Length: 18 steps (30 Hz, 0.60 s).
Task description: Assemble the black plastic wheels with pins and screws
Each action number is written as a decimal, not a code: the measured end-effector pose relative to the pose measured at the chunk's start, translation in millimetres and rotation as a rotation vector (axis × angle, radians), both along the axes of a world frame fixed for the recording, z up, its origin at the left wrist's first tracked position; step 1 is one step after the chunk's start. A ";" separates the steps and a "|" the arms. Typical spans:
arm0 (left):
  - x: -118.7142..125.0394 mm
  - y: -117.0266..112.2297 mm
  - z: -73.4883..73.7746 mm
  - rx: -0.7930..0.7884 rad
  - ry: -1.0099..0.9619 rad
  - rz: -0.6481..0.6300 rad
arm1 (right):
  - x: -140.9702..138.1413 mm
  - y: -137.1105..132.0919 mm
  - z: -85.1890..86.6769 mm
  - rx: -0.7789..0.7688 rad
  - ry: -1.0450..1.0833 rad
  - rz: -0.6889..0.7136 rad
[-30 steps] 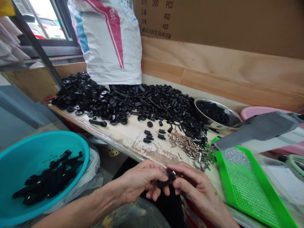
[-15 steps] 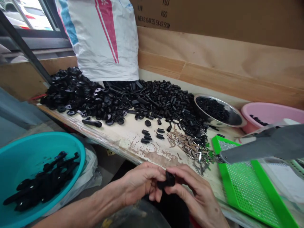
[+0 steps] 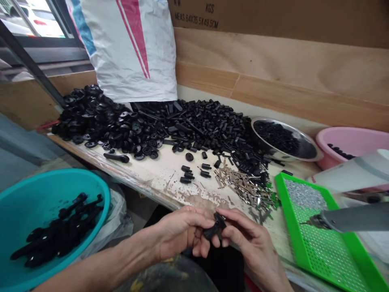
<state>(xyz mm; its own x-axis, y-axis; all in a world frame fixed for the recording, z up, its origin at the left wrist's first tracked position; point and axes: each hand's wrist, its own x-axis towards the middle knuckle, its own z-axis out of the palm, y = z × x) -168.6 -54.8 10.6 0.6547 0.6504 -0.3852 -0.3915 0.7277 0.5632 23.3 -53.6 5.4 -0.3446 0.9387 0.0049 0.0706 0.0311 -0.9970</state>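
Note:
Both hands meet at the near edge of the worn table (image 3: 170,178). My left hand (image 3: 179,233) pinches a small black plastic part (image 3: 214,229) from the left, fingers curled round it. My right hand (image 3: 247,239) grips the same part from the right with thumb and fingertips. Just beyond them lies a heap of small metal pins (image 3: 243,186) and a few loose black sleeves (image 3: 188,175).
Black round parts (image 3: 97,121) and black tubes (image 3: 212,125) are piled at the table's back under a white sack (image 3: 130,48). A steel bowl (image 3: 310,146), pink basin (image 3: 352,140), green perforated tray (image 3: 328,243) and grey power tool (image 3: 349,219) stand right; a teal basin (image 3: 36,190) left.
The grey tool at the right has dropped lower over the green tray. My hands have stayed at the table edge, turning the black part slightly between the fingers.

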 end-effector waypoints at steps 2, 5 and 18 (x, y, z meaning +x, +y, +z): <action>2.4 0.5 0.3 -0.018 -0.002 -0.002 | 0.6 0.0 -1.3 -0.004 0.003 -0.004; 4.2 0.2 1.0 -0.015 0.059 -0.002 | 0.2 -2.0 -0.3 -0.002 0.032 -0.004; -7.4 -7.5 -7.8 0.095 0.234 0.048 | -1.8 0.1 1.0 0.255 -0.209 0.102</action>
